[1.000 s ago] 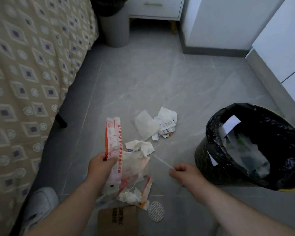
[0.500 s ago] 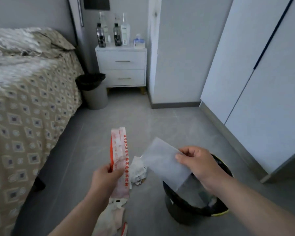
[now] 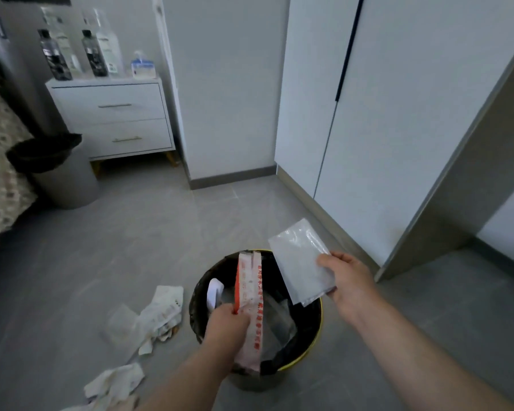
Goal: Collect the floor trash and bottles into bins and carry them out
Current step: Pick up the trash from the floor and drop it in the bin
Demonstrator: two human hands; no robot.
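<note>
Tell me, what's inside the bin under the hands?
Inside the bin: a white scrap and crumpled clear plastic. Its bottom is hidden by that trash, the left hand and its red-and-white wrapper.

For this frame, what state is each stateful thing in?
Left hand, grips the red-printed wrapper over the near bin.
Right hand, pinches the clear bag above that bin.
Near bin, upright, lined, partly filled.
Far bin, upright, lined.
Nightstand drawers, closed.
Floor papers, crumpled, uncollected.

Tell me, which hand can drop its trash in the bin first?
Probably the left. The left hand grips the red wrapper right above the middle of the bin opening, so it could just let go. The right hand pinches the clear bag over the far rim, partly outside.
</note>
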